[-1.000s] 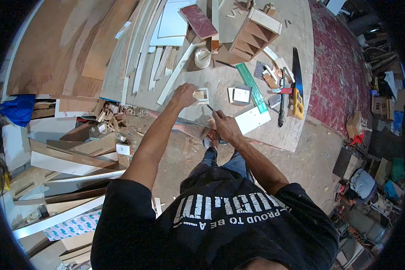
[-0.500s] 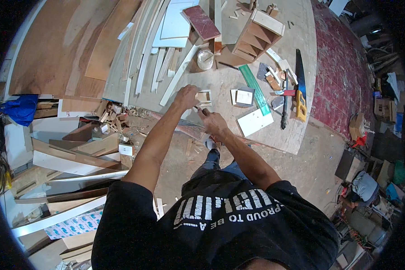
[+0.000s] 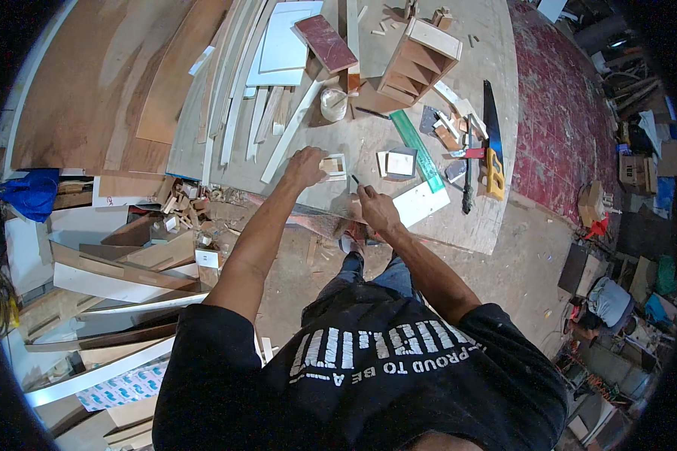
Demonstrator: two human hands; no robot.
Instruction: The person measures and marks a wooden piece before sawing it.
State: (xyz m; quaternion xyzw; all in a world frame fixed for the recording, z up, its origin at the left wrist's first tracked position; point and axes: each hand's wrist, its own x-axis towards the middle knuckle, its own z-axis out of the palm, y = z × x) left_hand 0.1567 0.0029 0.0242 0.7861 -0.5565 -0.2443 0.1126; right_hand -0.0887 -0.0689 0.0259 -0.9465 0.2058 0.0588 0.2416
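My left hand (image 3: 303, 167) rests closed on a small white-edged wooden frame (image 3: 338, 164) near the front of the worktop (image 3: 293, 192). My right hand (image 3: 376, 203), just below and right of it, holds a thin dark pencil-like tool (image 3: 354, 180), its end pointing toward the frame. A white board (image 3: 421, 204) lies beside my right hand, with a small pile of square pieces (image 3: 400, 160) and a green ruler (image 3: 414, 143) above it. Farther up stands a cup with a stick (image 3: 333, 105). A yellow-handled saw (image 3: 495, 169) lies at the right.
A wooden box with dividers (image 3: 417, 60), a maroon board (image 3: 325, 41) and long strips (image 3: 286, 135) occupy the back. Plywood sheets (image 3: 75, 90) lean left, above piled offcuts (image 3: 128, 274). A red speckled panel (image 3: 557, 105) and clutter (image 3: 639, 165) line the right.
My right hand moved left and up against the frame half a second ago, and now sits slightly back to the right and lower. My left hand stays on the frame.
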